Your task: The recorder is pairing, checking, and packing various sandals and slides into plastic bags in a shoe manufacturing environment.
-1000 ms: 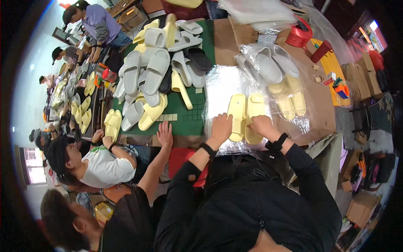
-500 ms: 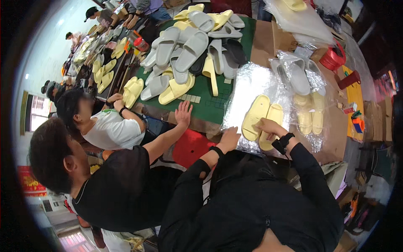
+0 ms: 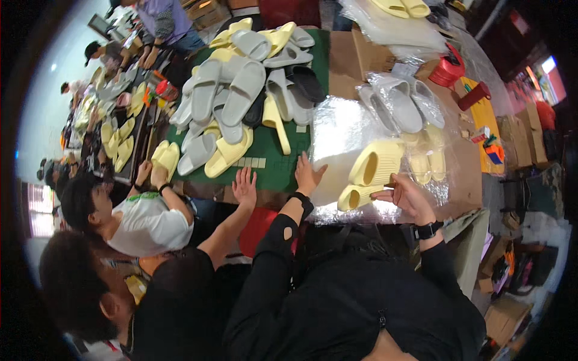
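Note:
My right hand (image 3: 410, 197) grips a pair of yellow slippers at their near right side, its thumb and fingers against them. The upper slipper (image 3: 388, 157) and the lower slipper (image 3: 356, 195) are tilted on their sides, foot openings toward the left. Beneath them are shiny clear plastic bags (image 3: 337, 129) on the table. My left hand (image 3: 308, 175) is open at the left edge of the bags, fingers spread, holding nothing. Just left of it, a co-worker's open hand (image 3: 244, 188) is at the near edge of the green mat (image 3: 274, 171).
A pile of grey, yellow and black slippers (image 3: 241, 90) covers the mat. Bagged grey slippers (image 3: 400, 105) and bagged yellow slippers (image 3: 426, 161) lie to the right. Beyond are red twine (image 3: 448, 67) and a dark red cylinder (image 3: 474, 96). Two co-workers sit close on my left.
The yellow pair, flat on the bags before, is now turned and tilted in my right hand. My left hand has moved away from the slippers to the left and spread its fingers.

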A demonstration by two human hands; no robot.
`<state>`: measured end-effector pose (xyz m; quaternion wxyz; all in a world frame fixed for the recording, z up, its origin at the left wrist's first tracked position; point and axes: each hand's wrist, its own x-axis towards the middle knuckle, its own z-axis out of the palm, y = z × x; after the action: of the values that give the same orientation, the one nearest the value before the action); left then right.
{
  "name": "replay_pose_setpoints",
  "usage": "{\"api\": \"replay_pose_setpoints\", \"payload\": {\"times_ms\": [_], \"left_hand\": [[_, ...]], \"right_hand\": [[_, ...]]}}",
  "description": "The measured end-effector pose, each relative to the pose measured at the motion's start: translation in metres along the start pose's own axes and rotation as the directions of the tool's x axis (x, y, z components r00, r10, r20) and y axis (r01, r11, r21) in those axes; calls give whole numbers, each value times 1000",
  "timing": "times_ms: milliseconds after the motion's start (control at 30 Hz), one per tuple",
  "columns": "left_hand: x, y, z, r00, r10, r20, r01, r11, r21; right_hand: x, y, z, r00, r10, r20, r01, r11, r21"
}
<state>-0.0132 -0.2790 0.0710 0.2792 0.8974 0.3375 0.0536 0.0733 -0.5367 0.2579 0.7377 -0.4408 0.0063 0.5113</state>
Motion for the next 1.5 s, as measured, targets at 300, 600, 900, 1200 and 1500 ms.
{"api": "replay_pose_setpoints", "payload": {"times_ms": [300,600,900,1200,1500], "left_hand": [[64,13,30,916,-310,253,398,765,-506],[107,-58,73,844,-27,536,446,591,-672],[67,-25,23,937,-189,294,349,473,-809],[60,-12,-8,956,-276,100,294,894,-339],[-56,25,-30,785,532,316,-586,804,104]], "right_hand": [[-37,23,-22,994,-6,-109,19,993,117],[-57,52,-36,935,-53,-351,166,940,299],[-70,57,-46,899,-45,-436,189,937,294],[-42,53,-59,937,117,-329,29,913,406],[44,58,-36,975,154,-160,26,636,771]]}}
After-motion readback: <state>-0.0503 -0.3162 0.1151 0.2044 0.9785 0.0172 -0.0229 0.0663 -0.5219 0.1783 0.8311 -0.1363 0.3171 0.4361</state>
